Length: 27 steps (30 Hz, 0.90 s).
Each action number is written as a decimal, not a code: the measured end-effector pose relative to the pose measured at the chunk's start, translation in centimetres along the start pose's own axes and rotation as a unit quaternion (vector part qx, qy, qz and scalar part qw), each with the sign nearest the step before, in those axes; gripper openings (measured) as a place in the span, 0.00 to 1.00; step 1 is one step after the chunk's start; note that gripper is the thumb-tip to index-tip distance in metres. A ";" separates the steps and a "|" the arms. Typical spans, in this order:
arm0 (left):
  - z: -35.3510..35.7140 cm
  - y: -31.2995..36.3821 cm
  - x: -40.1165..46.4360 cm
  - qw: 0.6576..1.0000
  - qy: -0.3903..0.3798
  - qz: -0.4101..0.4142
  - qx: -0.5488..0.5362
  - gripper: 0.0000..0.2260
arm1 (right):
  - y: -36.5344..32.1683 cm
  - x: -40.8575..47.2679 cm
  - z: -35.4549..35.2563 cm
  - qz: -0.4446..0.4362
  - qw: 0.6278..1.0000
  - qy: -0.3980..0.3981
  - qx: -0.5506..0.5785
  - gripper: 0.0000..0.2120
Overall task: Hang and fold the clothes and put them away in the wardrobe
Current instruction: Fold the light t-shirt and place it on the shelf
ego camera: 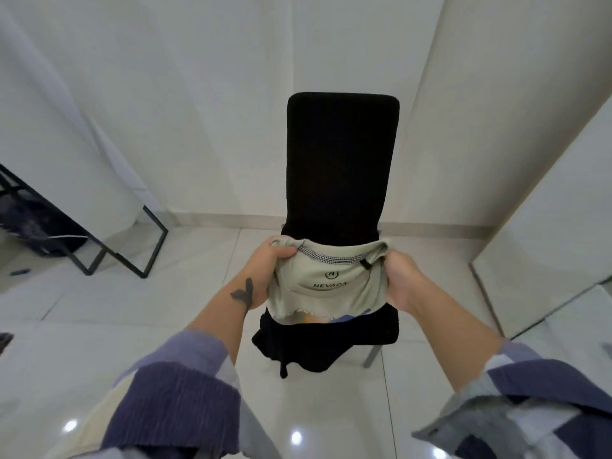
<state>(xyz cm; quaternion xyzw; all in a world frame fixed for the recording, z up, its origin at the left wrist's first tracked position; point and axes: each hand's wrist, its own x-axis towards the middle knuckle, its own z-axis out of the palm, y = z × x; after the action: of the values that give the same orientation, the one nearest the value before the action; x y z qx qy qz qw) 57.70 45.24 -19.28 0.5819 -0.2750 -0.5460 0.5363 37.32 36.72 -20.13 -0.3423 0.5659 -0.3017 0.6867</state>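
Note:
A pale sage-green T-shirt (334, 286), bunched and inside out with a printed neck label facing me, hangs just above the seat of a black chair (341, 160). My left hand (265, 276) grips the shirt's left side near the collar. Its right side is held by my right hand (402, 283). A coloured print shows at the shirt's lower edge. Dark cloth (298, 349) drapes over the seat's front edge below the shirt.
The chair stands on a glossy white tile floor (165, 309) against white walls. A black metal frame (132, 250) with dark items under it is at the left. A white panel (546, 226) rises at the right.

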 end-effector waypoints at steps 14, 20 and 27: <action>-2.1 -9.9 2.8 0.990 0.122 -0.071 -0.018 0.04 | 6.4 4.7 -0.4 0.058 0.998 -0.015 -0.035 0.14; -2.7 -11.2 12.8 0.983 0.173 -0.044 -0.034 0.03 | 5.9 14.6 1.4 0.049 0.998 0.029 -0.034 0.12; -4.6 -15.0 24.7 0.980 0.198 -0.021 -0.003 0.06 | 7.2 28.5 4.2 0.027 0.993 0.073 -0.086 0.14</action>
<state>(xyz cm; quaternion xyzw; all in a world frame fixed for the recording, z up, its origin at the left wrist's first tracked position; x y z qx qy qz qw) 64.20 28.41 -42.36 0.6826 -0.1493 -0.4318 0.5703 46.74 18.63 -41.76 -0.3616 0.6477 -0.2573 0.6193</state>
